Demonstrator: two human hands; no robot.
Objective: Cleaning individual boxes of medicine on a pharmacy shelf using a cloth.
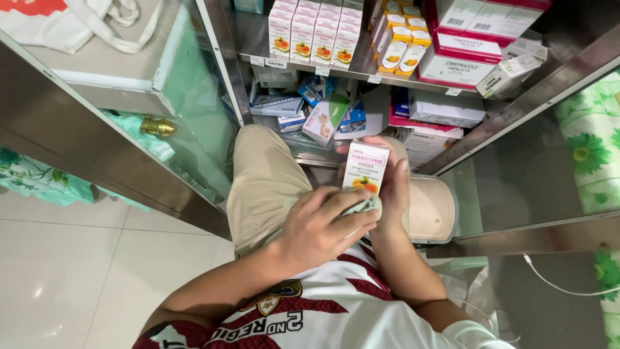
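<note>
Right hand gripping a small white-and-pink medicine box, left hand closed over a crumpled cloth.

Head view: box held upright above the lap, orange fruit picture on its front, right thumb along its right edge and fingers behind. Left hand curled around the pale cloth, pressed against the lower edge of the box. Khaki trouser leg beneath both hands. Open metal cabinet directly ahead: upper shelf carrying a row of matching white-and-pink boxes beside yellow-and-white cartons; lower shelf crowded with mixed blue, white and red packets. Beige stool seat just right of the right forearm. White tiled floor at left.
</note>
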